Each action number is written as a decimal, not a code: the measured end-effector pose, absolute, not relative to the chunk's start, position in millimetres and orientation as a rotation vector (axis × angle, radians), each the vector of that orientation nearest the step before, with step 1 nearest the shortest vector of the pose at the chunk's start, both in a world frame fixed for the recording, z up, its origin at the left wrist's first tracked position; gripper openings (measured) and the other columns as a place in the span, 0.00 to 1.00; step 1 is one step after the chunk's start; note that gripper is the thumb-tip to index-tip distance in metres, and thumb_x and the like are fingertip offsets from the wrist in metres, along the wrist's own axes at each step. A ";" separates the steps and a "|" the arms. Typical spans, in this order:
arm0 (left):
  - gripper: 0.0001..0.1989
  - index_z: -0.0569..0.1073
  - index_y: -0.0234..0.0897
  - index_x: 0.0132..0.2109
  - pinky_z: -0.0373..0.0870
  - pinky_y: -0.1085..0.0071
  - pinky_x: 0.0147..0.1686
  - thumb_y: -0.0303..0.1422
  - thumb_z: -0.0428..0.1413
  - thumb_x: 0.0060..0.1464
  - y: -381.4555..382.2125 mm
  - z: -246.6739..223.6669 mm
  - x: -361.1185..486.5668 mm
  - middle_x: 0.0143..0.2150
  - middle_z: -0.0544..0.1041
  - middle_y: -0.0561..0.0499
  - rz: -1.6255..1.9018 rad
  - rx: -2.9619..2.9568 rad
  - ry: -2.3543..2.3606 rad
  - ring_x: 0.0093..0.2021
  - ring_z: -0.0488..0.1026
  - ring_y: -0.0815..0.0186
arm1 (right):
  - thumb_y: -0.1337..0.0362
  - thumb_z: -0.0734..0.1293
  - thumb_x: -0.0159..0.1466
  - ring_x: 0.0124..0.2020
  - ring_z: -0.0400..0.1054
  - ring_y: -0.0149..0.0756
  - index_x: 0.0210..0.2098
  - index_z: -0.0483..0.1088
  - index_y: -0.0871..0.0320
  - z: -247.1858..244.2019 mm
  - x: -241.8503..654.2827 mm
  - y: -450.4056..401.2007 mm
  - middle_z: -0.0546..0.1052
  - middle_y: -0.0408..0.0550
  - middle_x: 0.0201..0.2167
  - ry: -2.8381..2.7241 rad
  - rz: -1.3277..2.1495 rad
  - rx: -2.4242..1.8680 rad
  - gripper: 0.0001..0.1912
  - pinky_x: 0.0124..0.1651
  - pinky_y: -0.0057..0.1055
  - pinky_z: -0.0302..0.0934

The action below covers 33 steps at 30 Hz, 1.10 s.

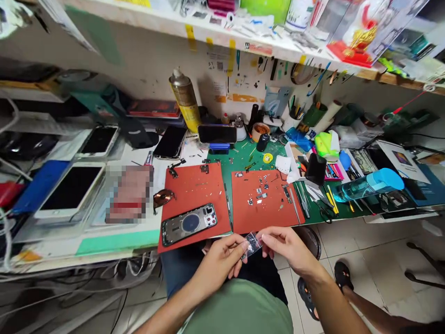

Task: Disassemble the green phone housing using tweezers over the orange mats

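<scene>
Between my two hands, just in front of the table edge and above my lap, is a small clear zip bag (253, 245). My left hand (225, 255) pinches the bag's left side between thumb and fingers. At its upper right edge, my right hand (281, 243) has thumb and forefinger closed on the bag. What lies inside is too small to make out. Beyond the hands, an opened phone back housing (189, 224) rests on the left red mat (194, 185). Several tiny phone parts are scattered over the right red mat (250, 213).
A thin tool (228, 206) lies between the mats. Scissors (326, 212) and a blue water bottle (370, 184) are at the right. Phones (72, 188) lie on the left, and a spray can (186, 99) stands behind. A shelf (208, 35) overhangs the bench. Another person's foot (343, 274) is at lower right.
</scene>
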<state>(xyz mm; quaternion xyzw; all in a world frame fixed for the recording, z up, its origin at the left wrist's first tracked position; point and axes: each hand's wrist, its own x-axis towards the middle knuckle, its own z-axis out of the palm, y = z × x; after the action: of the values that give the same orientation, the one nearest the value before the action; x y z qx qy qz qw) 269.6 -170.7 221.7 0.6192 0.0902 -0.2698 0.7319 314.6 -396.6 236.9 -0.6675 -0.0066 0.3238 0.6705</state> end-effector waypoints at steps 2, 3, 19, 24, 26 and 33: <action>0.30 0.77 0.36 0.37 0.56 0.76 0.19 0.63 0.63 0.58 -172.2 222.6 268.2 0.24 0.73 0.55 -0.627 1.366 0.172 0.19 0.63 0.73 | 0.42 0.79 0.63 0.27 0.71 0.31 0.35 0.83 0.60 229.2 303.2 -395.9 0.81 0.47 0.29 -0.011 0.799 -1.422 0.24 0.30 0.28 0.63; 0.29 0.77 0.36 0.37 0.55 0.76 0.19 0.61 0.63 0.59 -172.5 223.1 267.4 0.25 0.74 0.55 -0.639 1.371 0.158 0.19 0.63 0.73 | 0.43 0.79 0.62 0.26 0.70 0.30 0.34 0.84 0.60 227.3 301.8 -397.5 0.81 0.47 0.29 0.001 0.813 -1.416 0.23 0.29 0.27 0.63; 0.21 0.85 0.34 0.43 0.77 0.67 0.36 0.49 0.66 0.58 -189.7 238.5 249.1 0.34 0.85 0.45 -0.481 1.321 0.282 0.34 0.80 0.60 | 0.46 0.76 0.67 0.23 0.67 0.31 0.34 0.84 0.56 236.3 272.9 -388.5 0.78 0.44 0.25 0.000 0.606 -1.662 0.19 0.28 0.29 0.63; 0.24 0.86 0.31 0.44 0.83 0.62 0.42 0.50 0.70 0.54 -191.9 233.3 249.5 0.38 0.88 0.41 -0.504 1.273 0.339 0.37 0.85 0.56 | 0.46 0.74 0.69 0.25 0.68 0.33 0.35 0.85 0.55 237.9 269.5 -386.9 0.77 0.46 0.27 -0.078 0.556 -1.791 0.19 0.28 0.30 0.63; 0.23 0.87 0.32 0.43 0.83 0.61 0.43 0.50 0.71 0.53 -191.5 233.1 249.0 0.38 0.88 0.41 -0.508 1.258 0.342 0.37 0.86 0.56 | 0.47 0.73 0.70 0.25 0.69 0.34 0.35 0.85 0.55 238.0 268.8 -387.9 0.78 0.47 0.27 -0.109 0.547 -1.831 0.19 0.29 0.31 0.63; 0.21 0.87 0.34 0.41 0.84 0.63 0.43 0.49 0.72 0.53 -191.8 232.8 247.5 0.35 0.87 0.45 -0.496 1.238 0.345 0.36 0.85 0.58 | 0.48 0.73 0.71 0.28 0.70 0.37 0.36 0.86 0.52 240.5 266.7 -387.6 0.79 0.48 0.28 -0.172 0.512 -1.896 0.16 0.31 0.33 0.65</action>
<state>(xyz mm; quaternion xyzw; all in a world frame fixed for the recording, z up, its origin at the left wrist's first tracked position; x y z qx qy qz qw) 247.5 -191.8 232.8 0.5713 0.1594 -0.2287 0.7720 266.7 -387.6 240.5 -0.8019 -0.0727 0.2163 0.5522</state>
